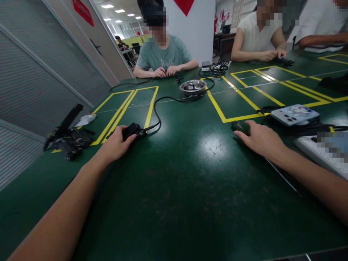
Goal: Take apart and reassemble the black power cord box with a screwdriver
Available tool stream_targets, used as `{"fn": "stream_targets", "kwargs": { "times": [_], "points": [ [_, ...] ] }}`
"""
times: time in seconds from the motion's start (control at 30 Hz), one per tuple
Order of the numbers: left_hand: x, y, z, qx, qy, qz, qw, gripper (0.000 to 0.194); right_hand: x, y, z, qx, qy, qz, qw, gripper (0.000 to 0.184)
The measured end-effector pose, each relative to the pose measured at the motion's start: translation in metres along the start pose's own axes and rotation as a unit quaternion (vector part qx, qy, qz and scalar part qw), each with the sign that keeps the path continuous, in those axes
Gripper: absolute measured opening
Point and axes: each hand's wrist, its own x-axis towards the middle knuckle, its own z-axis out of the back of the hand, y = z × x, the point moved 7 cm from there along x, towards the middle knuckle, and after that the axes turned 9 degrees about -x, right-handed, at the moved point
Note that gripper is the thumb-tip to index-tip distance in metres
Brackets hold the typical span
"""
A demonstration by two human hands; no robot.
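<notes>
My left hand [117, 144] is closed around a small black block-shaped cord end [131, 131], thumb on the near side. A black cord [157, 115] runs from it, with a bit of coloured wire seeming to show where they join. On the right, my right hand [259, 137] grips a screwdriver [239, 127] by its dark handle, low at the table. Its long thin shaft [284, 177] comes out under my wrist and points towards me. Most of the right fingers are hidden behind the hand. Both hands are well apart on the green table [185, 188].
A metal bowl [193, 87] holding small dark parts stands mid-table. Black gear [72, 143] lies at left. A phone [295, 114] and a white-edged device [320, 152] lie at right. Coiled cables [217, 69] sit farther back. Several people sit around the table, two with hands on small dark items.
</notes>
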Motion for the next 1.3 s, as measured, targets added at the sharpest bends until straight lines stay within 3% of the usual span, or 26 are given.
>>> {"fn": "stream_targets", "kwargs": {
  "times": [0.07,0.17,0.27,0.37,0.43,0.53,0.63,0.73,0.83,0.93,1.0,1.07,1.17,1.3],
  "points": [
    [-0.005,-0.016,0.008,0.002,-0.016,-0.004,1.0,0.064,-0.006,0.005,0.016,-0.001,-0.063,-0.002,0.998,0.07],
    [-0.025,-0.069,0.012,-0.002,-0.008,-0.047,0.999,0.062,-0.019,0.023,0.035,0.101,-0.109,0.058,0.987,0.063],
    [-0.063,-0.147,0.002,-0.059,0.062,-0.151,0.985,0.055,-0.036,0.053,0.04,0.264,-0.032,0.179,0.947,0.061],
    [-0.111,-0.216,-0.01,-0.091,0.124,-0.273,0.95,0.047,-0.063,0.086,0.042,0.333,0.063,0.3,0.891,0.082],
    [-0.134,-0.241,-0.015,-0.103,0.132,-0.32,0.932,0.044,-0.078,0.1,0.043,0.368,0.103,0.333,0.862,0.069],
    [-0.148,-0.252,-0.019,-0.113,0.134,-0.341,0.924,0.044,-0.086,0.106,0.04,0.423,0.139,0.317,0.837,0.045],
    [-0.14,-0.246,-0.016,-0.094,0.131,-0.349,0.923,0.056,-0.082,0.103,0.03,0.526,0.207,0.259,0.783,0.043],
    [-0.105,-0.211,-0.002,-0.043,0.086,-0.305,0.947,0.055,-0.07,0.097,0.016,0.631,0.274,0.18,0.703,0.038],
    [-0.054,-0.139,0.014,0.034,0.01,-0.187,0.982,0.054,-0.055,0.086,0.006,0.7,0.268,0.108,0.653,0.034],
    [-0.018,-0.06,0.012,0.081,0.023,-0.079,0.993,0.067,-0.041,0.073,-0.004,0.747,0.254,0.034,0.614,0.035],
    [-0.007,-0.022,0.009,0.076,0.034,-0.049,0.995,0.07,-0.035,0.066,-0.01,0.76,0.251,-0.006,0.6,0.036],
    [-0.003,-0.001,0.004,0.063,0.047,-0.034,0.996,0.067,-0.028,0.059,-0.014,0.769,0.236,-0.044,0.593,0.039],
    [-0.002,0.006,-0.001,0.036,0.056,-0.037,0.997,0.064,-0.019,0.046,-0.02,0.765,0.2,-0.092,0.605,0.043],
    [0.0,0.002,-0.002,-0.002,0.063,-0.053,0.997,0.06,-0.008,0.027,-0.024,0.736,0.148,-0.13,0.648,0.043]
  ]
}}
